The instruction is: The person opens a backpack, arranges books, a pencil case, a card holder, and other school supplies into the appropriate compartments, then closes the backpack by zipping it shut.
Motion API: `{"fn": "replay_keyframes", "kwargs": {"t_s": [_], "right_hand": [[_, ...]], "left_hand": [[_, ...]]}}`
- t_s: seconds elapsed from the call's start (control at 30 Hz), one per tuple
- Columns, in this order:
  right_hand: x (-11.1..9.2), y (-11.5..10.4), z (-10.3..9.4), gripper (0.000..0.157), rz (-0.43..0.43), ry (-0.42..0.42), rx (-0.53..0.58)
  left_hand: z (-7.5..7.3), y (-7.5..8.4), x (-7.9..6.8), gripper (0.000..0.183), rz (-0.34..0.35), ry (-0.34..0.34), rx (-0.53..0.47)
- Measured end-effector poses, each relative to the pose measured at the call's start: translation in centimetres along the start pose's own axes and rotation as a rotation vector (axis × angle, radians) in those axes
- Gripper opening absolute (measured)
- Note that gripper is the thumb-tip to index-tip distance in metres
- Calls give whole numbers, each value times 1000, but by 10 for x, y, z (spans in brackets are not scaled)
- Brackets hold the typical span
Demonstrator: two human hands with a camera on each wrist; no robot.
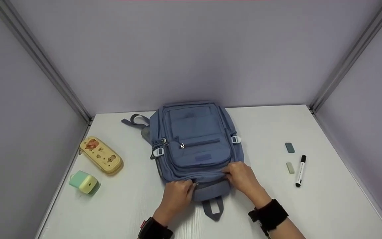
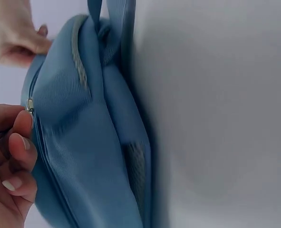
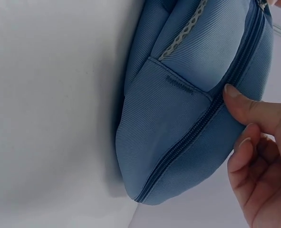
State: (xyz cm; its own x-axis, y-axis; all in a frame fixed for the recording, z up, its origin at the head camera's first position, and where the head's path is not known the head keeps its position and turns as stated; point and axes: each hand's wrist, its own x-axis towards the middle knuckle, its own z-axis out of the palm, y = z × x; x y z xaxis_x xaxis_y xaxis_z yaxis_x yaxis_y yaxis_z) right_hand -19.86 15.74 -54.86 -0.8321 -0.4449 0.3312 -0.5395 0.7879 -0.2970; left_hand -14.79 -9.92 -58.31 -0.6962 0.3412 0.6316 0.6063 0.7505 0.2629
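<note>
Two hands were set to one zip (image 3: 185,141) at the near end of a blue backpack (image 1: 194,122), which was laid flat on the middle of the white tabletop (image 1: 270,132), its far end by the far edge and its handle loop (image 1: 213,217) pointed at the near edge. The metal slider (image 2: 30,103) was pinched between the thumb and forefinger of the left hand (image 1: 177,194), while the cloth beside the zip was pinched by the right hand (image 1: 242,176), its other fingers curled in. Whether the teeth beneath the fingers were meshed or parted could not fairly be told, the left wrist view being blurred.

For the working of the zip, as the step was judged to be, the slider was best drawn low and along the track, not lifted off it. The cloth was best held taut near the teeth but clear of them, since the right thumb was placed almost on the track. Round the curve, slack was to be taken up little by little, or a fold could be caught.

No elbow room was lost to the yellow pencil case (image 1: 101,155) toward the left edge or the marker (image 1: 300,171) toward the right edge.
</note>
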Motion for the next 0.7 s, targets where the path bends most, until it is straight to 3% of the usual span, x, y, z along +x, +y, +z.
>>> {"fn": "replay_keyframes", "kwargs": {"t_s": [0.2,0.33,0.57,0.7], "right_hand": [[0,-1,-3,22,3,14,-53],[1,-9,-3,17,-68,1,-66],[7,-41,11,35,-231,-18,-36],[14,-54,21,29,-298,-10,-55]], "left_hand": [[-10,-13,-9,31,-69,-30,2],[-13,-14,-11,31,-94,-50,-4],[-15,-4,-10,25,-181,-102,59],[-16,0,-8,24,-185,-125,100]]}}
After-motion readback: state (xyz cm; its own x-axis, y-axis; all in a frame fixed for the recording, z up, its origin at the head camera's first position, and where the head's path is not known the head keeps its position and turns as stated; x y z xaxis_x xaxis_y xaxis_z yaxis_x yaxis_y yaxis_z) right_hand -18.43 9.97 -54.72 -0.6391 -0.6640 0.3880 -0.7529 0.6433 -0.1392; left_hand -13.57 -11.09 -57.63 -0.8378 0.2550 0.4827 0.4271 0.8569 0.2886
